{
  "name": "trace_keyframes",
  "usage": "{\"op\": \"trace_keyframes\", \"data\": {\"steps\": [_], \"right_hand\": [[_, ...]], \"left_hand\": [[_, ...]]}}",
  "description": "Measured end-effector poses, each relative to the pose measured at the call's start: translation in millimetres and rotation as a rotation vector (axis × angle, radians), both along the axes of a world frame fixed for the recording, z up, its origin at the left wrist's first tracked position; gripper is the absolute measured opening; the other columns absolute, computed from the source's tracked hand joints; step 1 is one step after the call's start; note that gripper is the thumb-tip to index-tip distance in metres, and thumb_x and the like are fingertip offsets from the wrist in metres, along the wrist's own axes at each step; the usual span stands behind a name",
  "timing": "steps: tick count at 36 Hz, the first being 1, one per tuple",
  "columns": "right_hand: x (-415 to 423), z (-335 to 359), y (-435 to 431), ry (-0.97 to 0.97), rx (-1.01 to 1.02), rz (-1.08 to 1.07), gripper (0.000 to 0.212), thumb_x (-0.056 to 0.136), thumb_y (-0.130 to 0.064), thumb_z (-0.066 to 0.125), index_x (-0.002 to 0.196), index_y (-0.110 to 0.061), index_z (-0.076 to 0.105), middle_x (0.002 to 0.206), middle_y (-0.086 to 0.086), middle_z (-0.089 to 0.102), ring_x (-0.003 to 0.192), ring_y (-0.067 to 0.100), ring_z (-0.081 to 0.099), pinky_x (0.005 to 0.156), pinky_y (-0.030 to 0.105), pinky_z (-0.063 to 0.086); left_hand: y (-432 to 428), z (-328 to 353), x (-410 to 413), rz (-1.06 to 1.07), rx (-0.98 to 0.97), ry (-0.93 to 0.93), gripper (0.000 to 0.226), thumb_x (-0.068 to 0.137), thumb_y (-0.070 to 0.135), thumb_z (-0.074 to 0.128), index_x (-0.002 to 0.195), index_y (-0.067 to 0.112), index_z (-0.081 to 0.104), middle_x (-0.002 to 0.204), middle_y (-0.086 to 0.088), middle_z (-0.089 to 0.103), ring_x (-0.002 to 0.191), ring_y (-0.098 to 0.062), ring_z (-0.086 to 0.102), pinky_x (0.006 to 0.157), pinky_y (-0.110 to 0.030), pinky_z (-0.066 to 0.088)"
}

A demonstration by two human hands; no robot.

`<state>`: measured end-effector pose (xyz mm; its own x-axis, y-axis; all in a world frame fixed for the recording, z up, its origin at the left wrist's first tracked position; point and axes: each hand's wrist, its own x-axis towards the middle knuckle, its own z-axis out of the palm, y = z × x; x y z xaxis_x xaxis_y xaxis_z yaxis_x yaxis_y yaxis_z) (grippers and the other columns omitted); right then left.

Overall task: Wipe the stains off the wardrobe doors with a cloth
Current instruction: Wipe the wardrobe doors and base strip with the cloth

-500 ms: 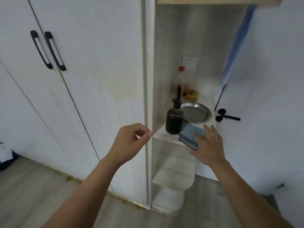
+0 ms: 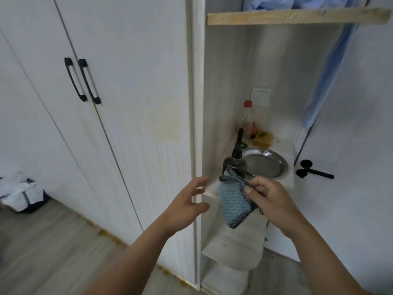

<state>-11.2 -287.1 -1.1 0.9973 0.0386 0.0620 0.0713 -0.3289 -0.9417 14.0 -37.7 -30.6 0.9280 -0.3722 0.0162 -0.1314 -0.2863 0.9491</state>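
My right hand (image 2: 269, 201) pinches the top edge of a blue knitted cloth (image 2: 232, 202) with a dark trim, and the cloth hangs down in front of the shelf. My left hand (image 2: 189, 201) hovers just left of the cloth with its fingers spread and nothing in it. The white wardrobe door (image 2: 136, 99) on the left carries a yellowish stain (image 2: 168, 126) with drip streaks running down to the floor. Two black handles (image 2: 83, 80) sit further left on the doors.
A side shelf (image 2: 290, 184) holds a dark pump bottle (image 2: 235, 162), a metal plate (image 2: 266, 162) and a red-capped bottle (image 2: 247, 118). A wooden shelf (image 2: 295, 17) is above, with blue fabric (image 2: 327, 81) hanging. A black door handle (image 2: 314, 172) is at right. White laundry (image 2: 20, 193) lies on the floor.
My right hand has lifted the cloth off the shelf, and it now hangs from my fingers. My left hand has opened its fingers and moved toward the cloth.
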Motion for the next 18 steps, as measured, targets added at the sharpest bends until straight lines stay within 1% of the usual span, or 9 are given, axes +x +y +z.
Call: {"op": "trace_keyframes", "data": {"steps": [2, 4, 5, 7, 10, 12, 15, 17, 18], "right_hand": [[-5, 2, 19, 0.018, 0.268, 0.055, 0.011, 0.099, -0.011, 0.060, 0.095, -0.015, 0.070, 0.097, 0.006, 0.075, 0.089, 0.017, 0.071, 0.075, 0.031, 0.054], [-8, -4, 39, 0.073, 0.489, 0.111, 0.015, 0.097, -0.003, 0.058, 0.098, -0.013, 0.069, 0.103, 0.012, 0.073, 0.095, 0.023, 0.069, 0.080, 0.038, 0.056], [-10, -7, 49, 0.110, 0.581, 0.132, 0.016, 0.095, 0.001, 0.056, 0.098, -0.011, 0.068, 0.104, 0.013, 0.072, 0.095, 0.025, 0.068, 0.080, 0.040, 0.056], [-11, -15, 66, 0.172, 0.680, 0.148, 0.018, 0.093, 0.007, 0.054, 0.099, -0.009, 0.062, 0.104, 0.014, 0.070, 0.093, 0.026, 0.066, 0.077, 0.040, 0.055], [-13, -22, 90, 0.225, 0.666, 0.181, 0.036, 0.095, 0.014, 0.048, 0.118, -0.013, 0.052, 0.107, 0.020, 0.070, 0.091, 0.026, 0.065, 0.073, 0.039, 0.054], [-14, -25, 102, 0.196, 0.551, 0.228, 0.054, 0.097, 0.007, 0.053, 0.136, -0.029, 0.049, 0.111, 0.019, 0.071, 0.095, 0.027, 0.069, 0.077, 0.038, 0.055], [-17, -23, 115, 0.143, 0.450, 0.353, 0.073, 0.092, -0.017, 0.071, 0.147, -0.050, 0.037, 0.125, 0.011, 0.069, 0.114, 0.027, 0.068, 0.090, 0.038, 0.056], [-18, -17, 127, 0.114, 0.389, 0.365, 0.079, 0.086, -0.024, 0.078, 0.144, -0.060, 0.037, 0.127, -0.002, 0.067, 0.116, 0.023, 0.067, 0.090, 0.040, 0.058], [-18, -14, 133, 0.085, 0.328, 0.350, 0.078, 0.084, -0.025, 0.080, 0.142, -0.059, 0.040, 0.125, -0.008, 0.066, 0.116, 0.021, 0.067, 0.090, 0.038, 0.058]], "left_hand": [[5, 2, -9, -0.056, -0.207, 0.113, 0.064, 0.090, 0.015, 0.067, 0.144, 0.045, 0.049, 0.145, 0.016, 0.055, 0.133, -0.011, 0.056, 0.106, -0.040, 0.052], [13, 1, -16, -0.066, -0.424, 0.214, 0.061, 0.094, 0.013, 0.069, 0.145, 0.041, 0.049, 0.143, -0.002, 0.061, 0.129, -0.027, 0.061, 0.104, -0.053, 0.053], [17, 1, -19, -0.050, -0.502, 0.244, 0.059, 0.094, 0.013, 0.070, 0.145, 0.037, 0.051, 0.140, -0.010, 0.063, 0.127, -0.033, 0.062, 0.103, -0.056, 0.053], [24, 2, -22, 0.017, -0.555, 0.230, 0.049, 0.094, 0.016, 0.070, 0.139, 0.027, 0.058, 0.132, -0.019, 0.067, 0.121, -0.038, 0.065, 0.100, -0.055, 0.054], [40, 8, -23, 0.204, -0.482, 0.090, 0.024, 0.095, 0.022, 0.072, 0.119, 0.023, 0.071, 0.115, -0.016, 0.074, 0.104, -0.028, 0.070, 0.083, -0.037, 0.057], [51, 11, -23, 0.310, -0.419, -0.001, 0.011, 0.098, 0.020, 0.069, 0.107, 0.022, 0.076, 0.107, -0.010, 0.076, 0.098, -0.024, 0.071, 0.080, -0.032, 0.056], [64, 16, -23, 0.382, -0.371, -0.063, 0.012, 0.100, 0.018, 0.066, 0.098, 0.024, 0.076, 0.099, -0.006, 0.076, 0.092, -0.022, 0.071, 0.079, -0.036, 0.060], [72, 18, -24, 0.374, -0.353, -0.077, 0.013, 0.100, 0.019, 0.066, 0.099, 0.028, 0.075, 0.094, -0.009, 0.075, 0.088, -0.029, 0.072, 0.077, -0.042, 0.061], [75, 20, -24, 0.351, -0.343, -0.082, 0.015, 0.101, 0.020, 0.066, 0.101, 0.031, 0.075, 0.093, -0.012, 0.074, 0.087, -0.033, 0.072, 0.076, -0.045, 0.061]]}}
